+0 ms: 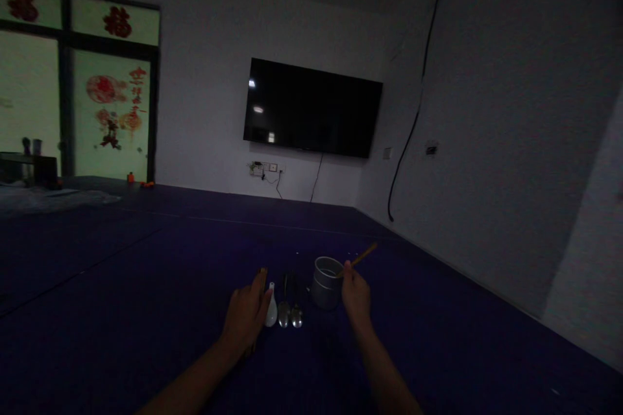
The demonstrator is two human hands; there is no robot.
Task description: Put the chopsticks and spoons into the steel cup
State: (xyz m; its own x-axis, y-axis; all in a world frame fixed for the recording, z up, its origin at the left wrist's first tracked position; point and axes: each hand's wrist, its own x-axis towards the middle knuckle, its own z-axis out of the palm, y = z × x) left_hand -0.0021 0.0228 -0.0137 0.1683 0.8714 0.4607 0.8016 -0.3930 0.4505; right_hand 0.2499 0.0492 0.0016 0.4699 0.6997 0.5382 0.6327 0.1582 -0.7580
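Note:
My left hand (247, 312) is closed over a bundle of wooden chopsticks (263, 272), whose ends stick out above and below it. Just right of it lies a white soup spoon (271, 316), followed by two metal spoons with dark handles (283, 316) (296, 317), side by side. A grey cylindrical cup (326, 290) stands upright farther right. My right hand (356, 292), at the cup's right side, pinches a wooden chopstick (366, 252). The stick slants, its lower end at the cup's mouth and its upper end pointing up right. Dim light hides the finer finger contacts.
All of this rests on a wide dark blue surface (170, 285). White walls close off the back and right, with a wall-mounted television (311, 108) and a hanging black cable (409, 136). Plastic sheeting (58, 198) and small orange objects (130, 177) lie at the far left by glass doors.

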